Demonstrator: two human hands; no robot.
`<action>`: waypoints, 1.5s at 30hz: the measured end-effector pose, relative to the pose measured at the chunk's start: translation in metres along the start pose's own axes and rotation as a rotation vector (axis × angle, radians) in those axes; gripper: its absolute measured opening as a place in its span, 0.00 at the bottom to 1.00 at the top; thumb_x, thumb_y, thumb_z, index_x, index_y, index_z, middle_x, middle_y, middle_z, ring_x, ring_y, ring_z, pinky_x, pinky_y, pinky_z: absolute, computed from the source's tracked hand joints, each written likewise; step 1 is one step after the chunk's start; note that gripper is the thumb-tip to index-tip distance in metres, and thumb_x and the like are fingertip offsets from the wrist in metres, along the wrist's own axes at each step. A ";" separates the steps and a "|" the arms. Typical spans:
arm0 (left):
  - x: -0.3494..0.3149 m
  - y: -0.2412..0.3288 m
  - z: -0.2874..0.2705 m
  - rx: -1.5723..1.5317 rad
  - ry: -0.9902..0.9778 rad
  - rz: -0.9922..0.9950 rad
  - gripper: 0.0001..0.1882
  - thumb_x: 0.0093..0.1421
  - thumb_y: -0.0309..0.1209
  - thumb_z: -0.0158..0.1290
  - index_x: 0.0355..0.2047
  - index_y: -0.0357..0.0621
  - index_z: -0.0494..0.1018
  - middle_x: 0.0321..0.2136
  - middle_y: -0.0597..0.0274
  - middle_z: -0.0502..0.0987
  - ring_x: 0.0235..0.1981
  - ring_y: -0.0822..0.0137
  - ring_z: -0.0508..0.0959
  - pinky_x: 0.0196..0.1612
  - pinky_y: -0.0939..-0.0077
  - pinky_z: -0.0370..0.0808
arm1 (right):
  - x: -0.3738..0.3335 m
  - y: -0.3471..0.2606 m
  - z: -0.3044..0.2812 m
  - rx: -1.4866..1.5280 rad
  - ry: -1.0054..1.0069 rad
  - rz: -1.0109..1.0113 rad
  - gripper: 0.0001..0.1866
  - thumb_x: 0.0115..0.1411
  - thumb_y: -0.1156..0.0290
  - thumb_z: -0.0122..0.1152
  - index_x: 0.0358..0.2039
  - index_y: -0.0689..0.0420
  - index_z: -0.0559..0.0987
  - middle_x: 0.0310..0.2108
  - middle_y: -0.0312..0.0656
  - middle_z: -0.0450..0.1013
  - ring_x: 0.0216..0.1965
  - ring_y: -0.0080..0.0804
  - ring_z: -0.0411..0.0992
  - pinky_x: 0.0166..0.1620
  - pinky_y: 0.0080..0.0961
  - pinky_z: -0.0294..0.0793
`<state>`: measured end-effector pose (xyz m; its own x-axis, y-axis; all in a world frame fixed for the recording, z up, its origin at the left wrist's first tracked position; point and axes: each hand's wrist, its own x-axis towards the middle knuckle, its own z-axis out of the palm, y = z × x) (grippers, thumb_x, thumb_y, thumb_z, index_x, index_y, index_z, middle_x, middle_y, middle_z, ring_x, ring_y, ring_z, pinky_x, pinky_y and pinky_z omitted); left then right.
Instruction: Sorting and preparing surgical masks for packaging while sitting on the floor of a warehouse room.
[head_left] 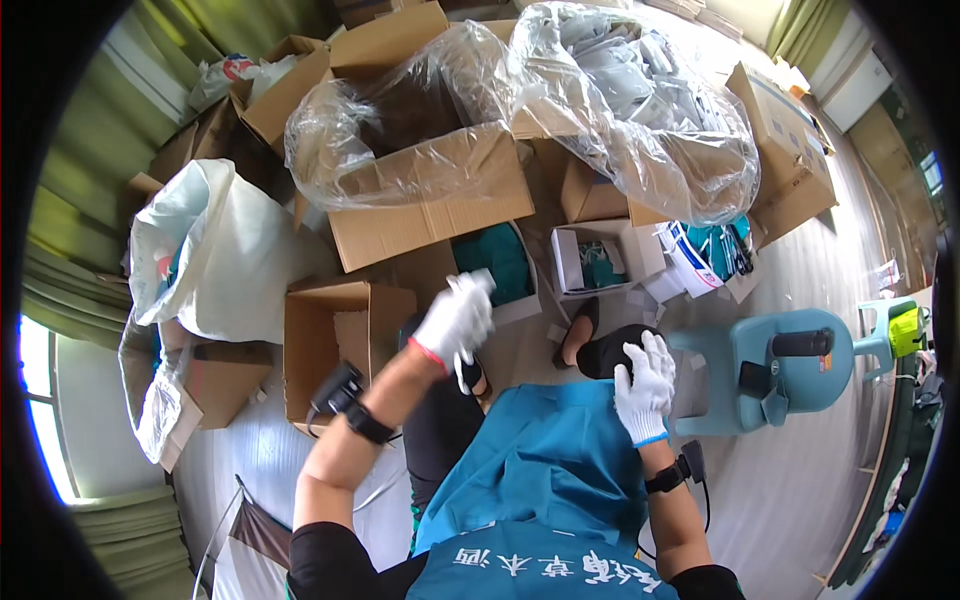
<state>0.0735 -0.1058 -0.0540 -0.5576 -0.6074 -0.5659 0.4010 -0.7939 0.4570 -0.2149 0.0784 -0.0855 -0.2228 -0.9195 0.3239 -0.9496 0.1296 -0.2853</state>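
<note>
My left hand (453, 322), in a white knitted glove with a red cuff edge, is raised over my left knee, near a box of dark green items (493, 262). Motion smears its fingers; something pale grey shows at their tips, but I cannot make out whether it is held. My right hand (645, 388), gloved in white with a blue cuff edge, hovers by my right knee with its fingers apart and nothing visible in them. A teal apron (540, 450) covers my lap. An open brown carton (330, 345) stands beside my left forearm.
Ahead are a plastic-lined carton (435, 190) and a clear bag (690, 165) of grey packets. Small white boxes (605, 255) hold green items. A white sack (235, 260) stands left. On the right, a blue plastic chair (715, 395) bears a black cylinder (802, 343) and a phone-like object (755, 378).
</note>
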 end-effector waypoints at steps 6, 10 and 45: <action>0.023 0.202 0.153 0.358 0.155 1.222 0.08 0.65 0.37 0.48 0.33 0.49 0.72 0.22 0.71 0.70 0.21 0.76 0.69 0.22 0.80 0.65 | -0.002 0.020 0.002 0.015 0.035 0.080 0.14 0.49 0.69 0.64 0.39 0.51 0.79 0.54 0.46 0.71 0.60 0.48 0.64 0.61 0.45 0.60; 0.073 0.350 0.029 1.396 0.487 1.509 0.22 0.58 0.34 0.56 0.49 0.38 0.66 0.35 0.63 0.76 0.32 0.68 0.76 0.34 0.76 0.72 | 0.001 -0.011 0.014 0.092 0.073 -0.037 0.14 0.50 0.69 0.63 0.39 0.52 0.80 0.54 0.45 0.71 0.60 0.48 0.64 0.61 0.45 0.60; 0.062 0.039 -0.073 1.862 0.107 0.479 0.06 0.49 0.23 0.52 0.28 0.41 0.77 0.31 0.52 0.79 0.36 0.50 0.78 0.43 0.61 0.74 | 0.200 0.168 0.299 -0.020 -0.526 0.002 0.06 0.52 0.71 0.58 0.32 0.54 0.76 0.31 0.49 0.75 0.37 0.50 0.75 0.39 0.47 0.73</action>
<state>0.1079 -0.1765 -0.1216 -0.5837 -0.7894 -0.1902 -0.7208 0.3958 0.5691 -0.3526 -0.1949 -0.3385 -0.0890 -0.9806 -0.1746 -0.9546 0.1340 -0.2661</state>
